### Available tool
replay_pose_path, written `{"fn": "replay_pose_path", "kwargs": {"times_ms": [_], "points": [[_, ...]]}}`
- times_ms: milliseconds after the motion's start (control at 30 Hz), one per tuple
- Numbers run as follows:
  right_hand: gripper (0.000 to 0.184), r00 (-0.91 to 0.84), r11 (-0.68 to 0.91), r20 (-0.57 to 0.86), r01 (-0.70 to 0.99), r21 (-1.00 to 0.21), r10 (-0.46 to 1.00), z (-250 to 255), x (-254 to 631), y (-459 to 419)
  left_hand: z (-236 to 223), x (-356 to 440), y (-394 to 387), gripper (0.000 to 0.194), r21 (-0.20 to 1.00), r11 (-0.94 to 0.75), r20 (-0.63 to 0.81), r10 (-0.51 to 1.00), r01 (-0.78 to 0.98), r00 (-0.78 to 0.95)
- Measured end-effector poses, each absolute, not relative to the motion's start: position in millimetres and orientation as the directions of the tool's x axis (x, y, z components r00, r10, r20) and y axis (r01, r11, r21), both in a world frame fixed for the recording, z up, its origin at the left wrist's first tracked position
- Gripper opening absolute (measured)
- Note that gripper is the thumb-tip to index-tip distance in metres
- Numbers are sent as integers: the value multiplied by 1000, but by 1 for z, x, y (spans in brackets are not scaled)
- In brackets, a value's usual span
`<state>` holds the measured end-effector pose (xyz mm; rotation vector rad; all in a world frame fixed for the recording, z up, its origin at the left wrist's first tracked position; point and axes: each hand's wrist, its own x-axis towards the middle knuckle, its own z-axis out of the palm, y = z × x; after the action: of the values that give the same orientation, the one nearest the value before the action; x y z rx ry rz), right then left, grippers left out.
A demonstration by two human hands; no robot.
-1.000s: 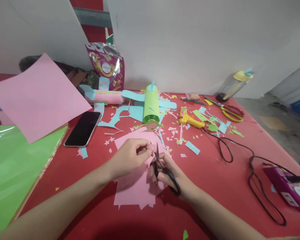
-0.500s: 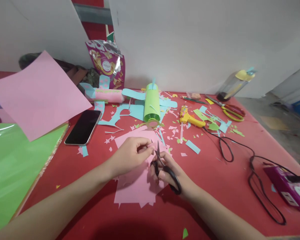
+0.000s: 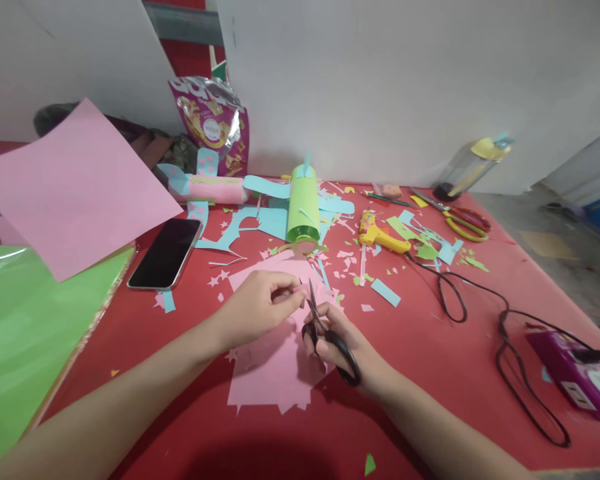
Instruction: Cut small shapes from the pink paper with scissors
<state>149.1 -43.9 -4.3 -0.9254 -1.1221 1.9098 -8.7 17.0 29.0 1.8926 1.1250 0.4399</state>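
Observation:
Black-handled scissors [image 3: 341, 355] are in my right hand [image 3: 347, 343], fingers through the loops. Their slightly parted blades point away from me, beside the fingertips of my left hand [image 3: 263, 307]. That hand pinches a small piece of pink paper [image 3: 300, 291] between thumb and forefinger. Below both hands lie pink sheets [image 3: 267, 387] with jagged edges on the red table. Just beyond stands or lies a green paper-covered tube [image 3: 304, 203] with blue wing-like strips. To its left rests a pink tube [image 3: 220, 191] with blue paper parts.
A phone [image 3: 165, 255], a large pink sheet [image 3: 80, 193] and a green sheet pack [image 3: 35, 347] lie left. Right are a yellow glue gun [image 3: 383, 238], its cord, a purple power box [image 3: 575, 377], yellow-red scissors [image 3: 463, 223] and a bottle [image 3: 467, 173]. A snack bag [image 3: 215, 123] stands behind.
The scissor blades have shifted slightly left, nearer my left fingertips. My left hand still pinches the small pink piece. The other things stay put; the view has moved a little.

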Motion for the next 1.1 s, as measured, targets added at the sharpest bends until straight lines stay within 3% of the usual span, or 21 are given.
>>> {"fn": "replay_pose_path", "kwargs": {"times_ms": [1100], "points": [[39,-481,-358,-209,-244,-901,852,-12,148,-45,31,-10,18,27,895,-49,-235,793,444,562]]}}
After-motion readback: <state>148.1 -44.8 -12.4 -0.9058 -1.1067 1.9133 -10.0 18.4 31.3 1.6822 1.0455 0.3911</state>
